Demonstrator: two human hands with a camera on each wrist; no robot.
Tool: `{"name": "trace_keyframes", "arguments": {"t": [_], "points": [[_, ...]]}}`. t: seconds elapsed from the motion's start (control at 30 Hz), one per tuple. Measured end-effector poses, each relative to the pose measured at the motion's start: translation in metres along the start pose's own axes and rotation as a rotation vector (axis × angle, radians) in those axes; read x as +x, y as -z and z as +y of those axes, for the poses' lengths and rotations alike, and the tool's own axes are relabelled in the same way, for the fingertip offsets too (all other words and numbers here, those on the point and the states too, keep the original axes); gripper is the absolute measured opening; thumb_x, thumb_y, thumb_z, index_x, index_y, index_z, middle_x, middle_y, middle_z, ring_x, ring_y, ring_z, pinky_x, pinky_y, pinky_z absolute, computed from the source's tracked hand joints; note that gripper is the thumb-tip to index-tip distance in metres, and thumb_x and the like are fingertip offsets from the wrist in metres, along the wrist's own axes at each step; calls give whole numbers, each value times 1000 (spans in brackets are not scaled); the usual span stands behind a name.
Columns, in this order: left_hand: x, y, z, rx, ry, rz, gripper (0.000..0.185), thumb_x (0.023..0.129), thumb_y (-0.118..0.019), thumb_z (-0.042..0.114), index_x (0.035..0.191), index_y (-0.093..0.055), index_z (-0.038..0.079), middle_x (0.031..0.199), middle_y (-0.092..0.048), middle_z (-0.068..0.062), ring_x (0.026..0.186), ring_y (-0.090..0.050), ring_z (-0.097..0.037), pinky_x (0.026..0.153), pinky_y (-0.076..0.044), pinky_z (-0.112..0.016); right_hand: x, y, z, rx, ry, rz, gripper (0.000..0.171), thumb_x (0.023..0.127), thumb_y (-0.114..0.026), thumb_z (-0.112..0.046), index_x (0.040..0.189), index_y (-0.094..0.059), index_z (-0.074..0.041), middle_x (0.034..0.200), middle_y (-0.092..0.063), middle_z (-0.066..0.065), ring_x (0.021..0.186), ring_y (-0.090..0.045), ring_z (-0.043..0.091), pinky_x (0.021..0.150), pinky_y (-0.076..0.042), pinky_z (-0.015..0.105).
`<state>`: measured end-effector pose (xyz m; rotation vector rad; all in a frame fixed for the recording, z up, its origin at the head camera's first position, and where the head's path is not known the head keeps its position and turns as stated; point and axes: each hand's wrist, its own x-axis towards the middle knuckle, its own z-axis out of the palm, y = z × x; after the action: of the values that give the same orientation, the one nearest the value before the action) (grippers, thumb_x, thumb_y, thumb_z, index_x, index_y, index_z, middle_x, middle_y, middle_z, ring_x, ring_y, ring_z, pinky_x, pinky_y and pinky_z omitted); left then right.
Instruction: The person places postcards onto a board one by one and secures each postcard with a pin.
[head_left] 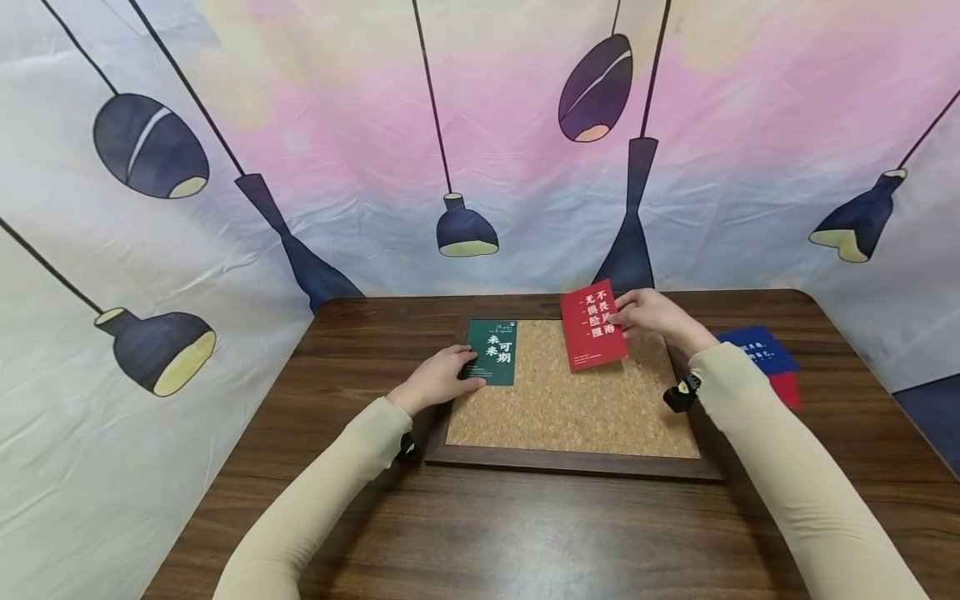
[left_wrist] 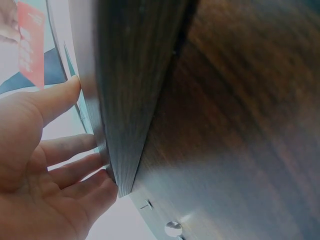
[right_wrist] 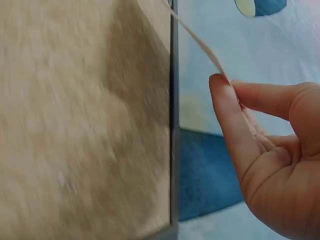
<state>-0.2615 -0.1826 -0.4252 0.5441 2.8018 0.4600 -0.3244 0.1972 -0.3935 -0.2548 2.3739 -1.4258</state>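
Note:
A green card (head_left: 501, 371) with white lettering lies on the upper left of the cork board (head_left: 570, 417), which has a dark wooden frame. My left hand (head_left: 438, 382) rests at the left side, its thumb and fingertips on the card's left edge and the frame. In the left wrist view those fingers (left_wrist: 67, 145) are extended along the frame. Over the board's upper right, my right hand (head_left: 654, 317) pinches a red card (head_left: 588, 350) by its right edge. The right wrist view has this card (right_wrist: 200, 45) edge-on between thumb and finger, tilted off the cork.
Right of the board, a blue card (head_left: 765, 350) overlaps another red card (head_left: 787, 389) on the brown wooden table (head_left: 480, 533). Beyond the table's back edge hangs a cloth (head_left: 360, 125) printed with lamps. A shiny round metal piece (left_wrist: 173, 229) lies near the frame's corner.

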Motion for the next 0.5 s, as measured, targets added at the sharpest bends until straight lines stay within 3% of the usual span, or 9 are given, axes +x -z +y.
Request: {"name": "trace_keyframes", "arguments": {"t": [0.5], "points": [[-1,1,2,-4,6,3,67,99,-64,41,150,-46,1,157,-36,-20,142,-40,-35,111,-38,-51,16,-40,2,97,2,-77,44,101,-59,-10,134,-45,15,114,-62,23,84,-67,15,81,-58,36]]}}
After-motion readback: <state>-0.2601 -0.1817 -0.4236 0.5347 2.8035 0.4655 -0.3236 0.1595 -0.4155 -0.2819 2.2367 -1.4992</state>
